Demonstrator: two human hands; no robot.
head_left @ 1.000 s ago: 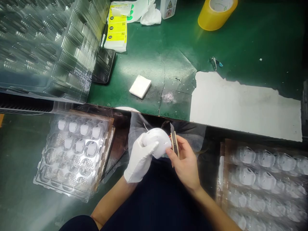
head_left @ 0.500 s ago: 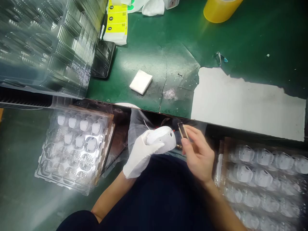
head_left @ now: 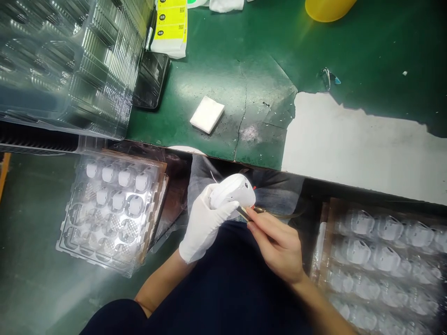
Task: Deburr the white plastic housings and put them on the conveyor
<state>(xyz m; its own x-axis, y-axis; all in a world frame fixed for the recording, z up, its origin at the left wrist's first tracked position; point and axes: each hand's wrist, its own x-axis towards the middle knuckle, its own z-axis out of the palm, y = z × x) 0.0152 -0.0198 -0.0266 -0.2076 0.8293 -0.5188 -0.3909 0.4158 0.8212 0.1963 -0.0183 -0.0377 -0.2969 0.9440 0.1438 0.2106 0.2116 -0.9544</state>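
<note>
In a white glove, my left hand [head_left: 201,225] is closed around a rounded white plastic housing [head_left: 233,190] with a small dark opening near its right end. It holds the housing above my lap, just off the bench edge. My bare right hand [head_left: 281,242] pinches a small flat dark strip with pale edges [head_left: 243,214] between thumb and fingers. The strip lies against or very close to the lower right side of the housing, by my left thumb; whether they touch I cannot tell. A white square pad [head_left: 207,115] rests on the green bench [head_left: 195,77] beyond my hands.
Clear trays with white housings stand low at the left [head_left: 115,209] and right [head_left: 380,260]. Stacked clear trays [head_left: 104,70] occupy the bench's left end, beside a black phone-like object [head_left: 153,81] and yellow labels [head_left: 171,18]. A yellow tape roll [head_left: 328,9] is at the back.
My right hand has moved left and down, bringing the strip from beside the housing to its lower side. My left hand still holds the housing, now slightly tilted. The view has shifted a little.
</note>
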